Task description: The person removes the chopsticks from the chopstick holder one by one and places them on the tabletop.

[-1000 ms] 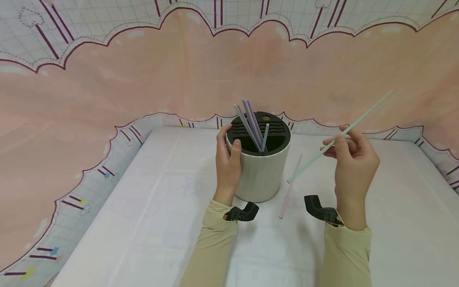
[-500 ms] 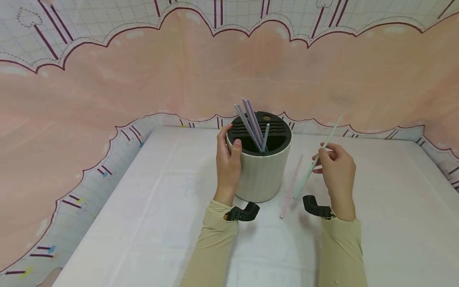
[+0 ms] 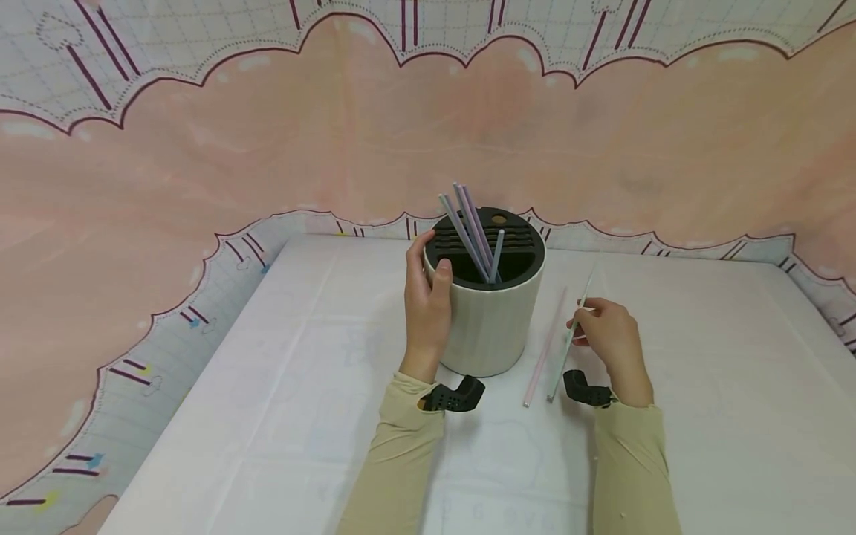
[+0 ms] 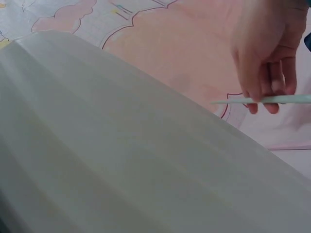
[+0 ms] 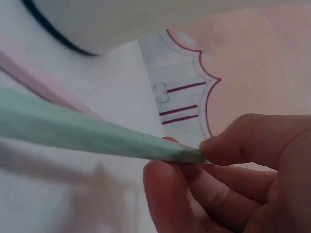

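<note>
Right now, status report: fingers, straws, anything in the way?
Left fingers grip holder. Right fingers pinch green straw. Pink straw lies between holder and green straw, possibly in the way.

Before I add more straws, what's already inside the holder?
Several pale straws lean in the holder, tops sticking out. It hides their lower ends and anything at the bottom.

At least six chopsticks (image 3: 476, 232), one utensil holder (image 3: 488, 334) and two hands are counted.
At least four chopsticks are held by the holder, the exact number being obscured by overlap; outside it, two are seen, one pink chopstick (image 3: 545, 347) and one mint-green chopstick (image 3: 560, 371). One left hand (image 3: 428, 308), one right hand (image 3: 611, 338), two sleeves (image 3: 401, 446) and two black wrist devices (image 3: 458, 394) are shown.
</note>
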Motion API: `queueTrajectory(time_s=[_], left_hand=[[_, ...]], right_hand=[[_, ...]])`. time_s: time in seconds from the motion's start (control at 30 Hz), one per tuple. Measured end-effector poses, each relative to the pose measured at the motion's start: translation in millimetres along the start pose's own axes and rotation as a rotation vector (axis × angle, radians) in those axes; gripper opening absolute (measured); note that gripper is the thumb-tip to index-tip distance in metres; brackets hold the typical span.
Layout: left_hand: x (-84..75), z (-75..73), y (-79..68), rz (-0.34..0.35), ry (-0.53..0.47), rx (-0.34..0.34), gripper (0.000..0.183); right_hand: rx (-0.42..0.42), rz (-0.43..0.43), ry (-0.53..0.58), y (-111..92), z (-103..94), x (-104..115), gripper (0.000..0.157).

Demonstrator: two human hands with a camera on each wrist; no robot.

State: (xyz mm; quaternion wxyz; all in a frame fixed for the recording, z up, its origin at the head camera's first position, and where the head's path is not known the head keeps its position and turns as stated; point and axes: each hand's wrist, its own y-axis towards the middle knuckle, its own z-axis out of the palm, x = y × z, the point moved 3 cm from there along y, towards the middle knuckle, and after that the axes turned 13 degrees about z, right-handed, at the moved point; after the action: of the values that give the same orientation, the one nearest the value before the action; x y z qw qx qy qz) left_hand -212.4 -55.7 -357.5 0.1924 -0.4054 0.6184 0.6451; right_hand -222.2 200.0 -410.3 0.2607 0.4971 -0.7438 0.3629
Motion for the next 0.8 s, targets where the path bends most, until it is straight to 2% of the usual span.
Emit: queueTrajectory(time_s=[0.13,0.4,0.8], left_hand=[[0.6,-0.5,-1.2,0.012,-0.003,0.0,0.05],[-0.7,-0.9,-1.5,0.02,-0.012,-0.005,0.049],[-2.9,-0.5,-2.8,0.024,-0.009,-0.011,0.049]], right_hand=[[0.08,0.049,-0.02,-0.4,3.7,-4.7,0.045],[0.117,0.093,-0.12,9.5,14.2,-16.7,0.048],[0.094,0.115,-0.163,7.6,18.6,-18.5,0.055]])
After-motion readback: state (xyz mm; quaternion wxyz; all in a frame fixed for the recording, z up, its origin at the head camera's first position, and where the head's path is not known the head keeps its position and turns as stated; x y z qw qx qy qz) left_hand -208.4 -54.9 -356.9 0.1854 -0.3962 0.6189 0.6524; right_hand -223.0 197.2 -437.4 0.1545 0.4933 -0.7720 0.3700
